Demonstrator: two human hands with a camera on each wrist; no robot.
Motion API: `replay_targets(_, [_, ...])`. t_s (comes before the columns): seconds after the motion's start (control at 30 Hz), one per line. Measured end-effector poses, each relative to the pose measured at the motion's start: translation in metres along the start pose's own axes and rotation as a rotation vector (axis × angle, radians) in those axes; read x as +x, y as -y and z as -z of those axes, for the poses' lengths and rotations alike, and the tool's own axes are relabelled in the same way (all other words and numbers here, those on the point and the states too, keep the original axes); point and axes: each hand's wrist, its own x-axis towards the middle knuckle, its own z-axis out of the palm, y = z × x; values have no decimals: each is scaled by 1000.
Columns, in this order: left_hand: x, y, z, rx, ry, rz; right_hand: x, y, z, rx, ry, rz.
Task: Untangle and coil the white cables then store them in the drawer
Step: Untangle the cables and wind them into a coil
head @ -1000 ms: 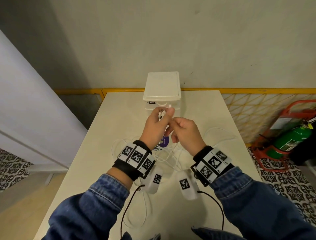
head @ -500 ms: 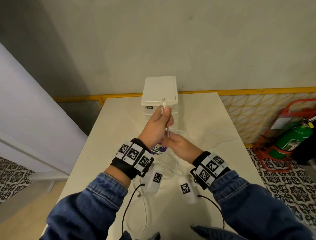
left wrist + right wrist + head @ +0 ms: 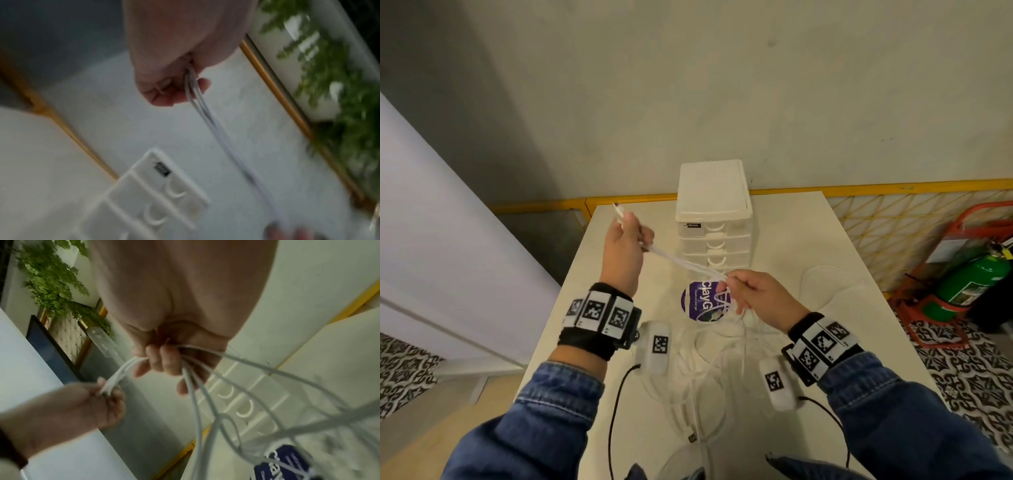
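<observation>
white cables are stretched taut on a slant, pinched high in the left hand and gripped lower in the right hand, with slack below on the counter.

White cables are held taut between left hand and right hand, before the drawer unit on the table.

Office-like room: fire extinguisher, white table, drawer organizer.
</observation>
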Motion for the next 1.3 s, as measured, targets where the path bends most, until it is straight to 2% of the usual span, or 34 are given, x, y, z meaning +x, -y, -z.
replay_targets(0.13, [8, 45, 13, 426, -131, 309, 11, 13, 3, -50, -93, 48])
replay_targets(0.17, [7, 50, 17, 567, -148, 293, 13, 14, 4, -80, -107, 59])
replay_targets(0.23, [-1, 48, 13, 673, -136, 111, 17, 15, 3, -130, -106, 65])
replay_targets(0.27, [-4, 45, 9, 607, -45, -2, 19, 15, 1, -150, -94, 68])
replay_targets(0.3, [-9, 40, 5, 489, 99, -56, 20, 15, 0, -163, -86, 78])
replay_targets(0.37, [-21, 25, -5, 291, 410, -1, 22, 18, -1, -158, -98, 94])
replay_targets(0.4, [-24, 22, -8, 274, 507, 16, 23, 20, 1, -140, -118, 96])
replay_targets(0.53, [-29, 25, -10, 389, 685, -73, 24, 28, 16, -132, -170, 117])
replay_targets(0.73, [-40, 15, -11, 110, 755, 170, 26, 37, 35, -86, -317, 206])
replay_targets(0.83, [-42, 11, -9, 53, 819, 208, 23, 38, 41, -71, -326, 250])
replay_targets(0.93, [-44, -3, -8, -151, 781, 254, 21, 31, 39, -109, -318, 283])
replay_targets(1.07, [-47, -31, -25, -487, 751, 273, 15, 7, 11, -165, -171, 135])
replay_targets(1.17, [-47, -47, -40, -706, 698, 277, 10, -8, -20, -133, -151, 69])
replay_targets(1.3, [-39, -72, -38, -944, 658, 206, 0, -31, -38, -193, -48, -69])
